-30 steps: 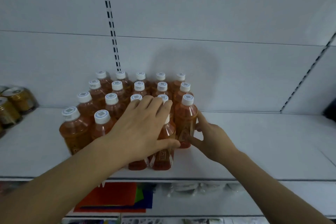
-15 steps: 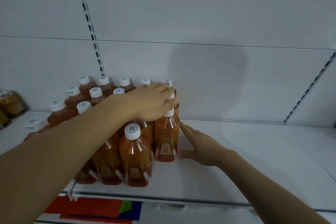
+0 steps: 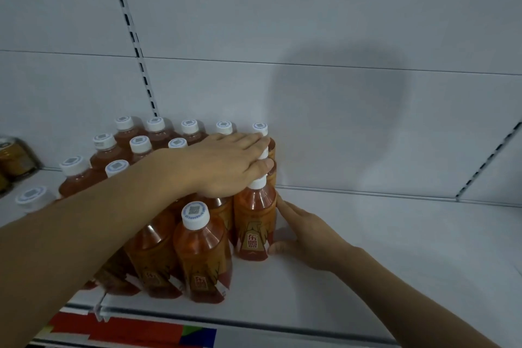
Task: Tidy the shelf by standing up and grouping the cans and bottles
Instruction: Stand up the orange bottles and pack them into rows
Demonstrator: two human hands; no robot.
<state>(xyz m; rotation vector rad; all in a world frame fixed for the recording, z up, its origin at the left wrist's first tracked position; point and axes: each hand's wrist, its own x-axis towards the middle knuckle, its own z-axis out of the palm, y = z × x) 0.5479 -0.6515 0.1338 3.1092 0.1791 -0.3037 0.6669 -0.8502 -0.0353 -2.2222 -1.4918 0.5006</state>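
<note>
Several upright amber bottles with white caps stand packed together on the white shelf (image 3: 367,263), the nearest one (image 3: 202,257) close to the front edge. My left hand (image 3: 226,164) lies flat across the caps at the group's right side, fingers straight. My right hand (image 3: 305,234) presses with straight fingers against the right side of the rightmost front bottle (image 3: 254,226), thumb low by its base. My left forearm hides several bottles in the middle of the group.
Gold cans (image 3: 15,158) stand at the far left of the shelf. The shelf's right half is bare white surface. A slotted upright (image 3: 132,37) runs up the back wall. Red and blue items (image 3: 127,333) show on the level below.
The view has shifted closer and left. My left hand stays on the caps. My right hand has slid in against the rightmost bottle's side.
</note>
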